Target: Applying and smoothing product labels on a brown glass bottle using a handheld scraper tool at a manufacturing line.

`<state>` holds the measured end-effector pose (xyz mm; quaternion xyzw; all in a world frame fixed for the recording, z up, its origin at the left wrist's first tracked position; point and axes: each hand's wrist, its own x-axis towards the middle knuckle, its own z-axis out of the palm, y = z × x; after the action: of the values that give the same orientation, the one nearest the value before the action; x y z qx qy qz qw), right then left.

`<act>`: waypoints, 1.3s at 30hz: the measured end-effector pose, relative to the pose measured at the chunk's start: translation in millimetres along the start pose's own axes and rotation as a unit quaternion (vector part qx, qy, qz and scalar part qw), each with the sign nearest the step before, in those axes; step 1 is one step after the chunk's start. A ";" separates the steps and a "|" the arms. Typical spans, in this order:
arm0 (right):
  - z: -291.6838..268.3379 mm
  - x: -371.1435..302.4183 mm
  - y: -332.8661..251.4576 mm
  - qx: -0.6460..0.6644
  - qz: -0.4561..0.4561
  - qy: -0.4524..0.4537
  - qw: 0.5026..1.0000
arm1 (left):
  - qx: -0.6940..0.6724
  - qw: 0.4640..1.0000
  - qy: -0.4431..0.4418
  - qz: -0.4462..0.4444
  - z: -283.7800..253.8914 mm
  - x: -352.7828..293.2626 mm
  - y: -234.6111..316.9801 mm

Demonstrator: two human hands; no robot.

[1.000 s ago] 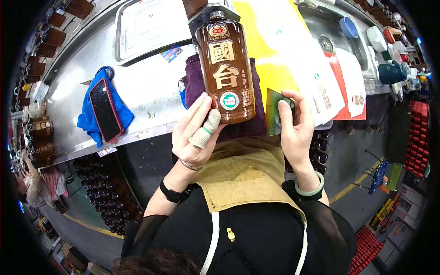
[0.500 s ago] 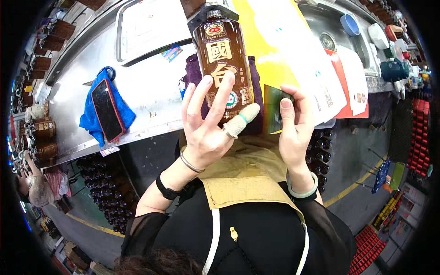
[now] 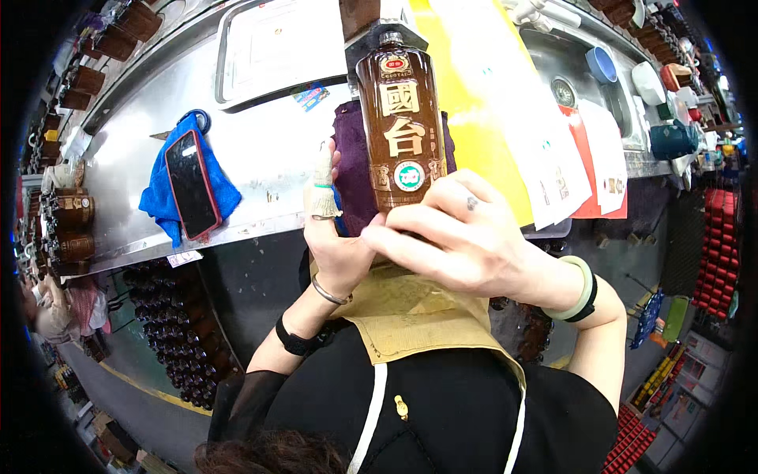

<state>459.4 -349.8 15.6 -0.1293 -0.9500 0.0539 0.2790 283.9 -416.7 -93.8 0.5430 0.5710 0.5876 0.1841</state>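
Note:
A brown flask-shaped bottle (image 3: 404,118) with gold raised lettering and a round green-and-white sticker (image 3: 409,175) lies on a dark purple cloth (image 3: 353,154), neck pointing away from me. To the left of its base is my left hand (image 3: 341,245), fingers stretched upward and thumb apart. One of its fingers wears a pale fabric sleeve with a green band. My right hand (image 3: 466,237) reaches across in front of the base, fingers curled in a pinch whose tips meet near my left thumb. Whatever lies in that pinch is hidden.
Left on the metal bench (image 3: 264,170), a phone (image 3: 193,186) rests on a blue cloth (image 3: 158,189). Yellow sheeting (image 3: 466,103) and white sheets (image 3: 545,174) lie right of the bottle, before a sink (image 3: 588,87) with a blue bowl (image 3: 602,65). Dark bottles (image 3: 181,340) stand below.
My right hand has swung left to the bottle's base; the dark green card it held no longer shows. My left hand has drawn off the bottle's front to the left and turned upright.

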 end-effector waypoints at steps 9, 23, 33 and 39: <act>-9.2 53.7 69.6 -0.197 0.000 0.073 0.978 | 0.005 1.000 -0.007 0.025 9.3 16.5 16.2; -5.1 -18.0 50.5 0.006 0.006 0.062 0.998 | -0.033 0.995 -0.092 0.005 8.4 21.7 8.3; 2.0 -46.1 29.2 0.067 -0.013 0.079 0.995 | 0.118 0.978 -0.171 0.027 -6.3 27.8 -0.5; -1.2 -36.4 46.6 -0.021 0.105 0.138 0.985 | 0.109 0.978 -0.177 0.021 -5.7 32.0 -2.2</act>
<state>499.7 -315.0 -10.4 -0.2402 -0.8845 0.0450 0.3974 267.1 -392.0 -80.6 0.6671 0.5784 0.4203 0.2091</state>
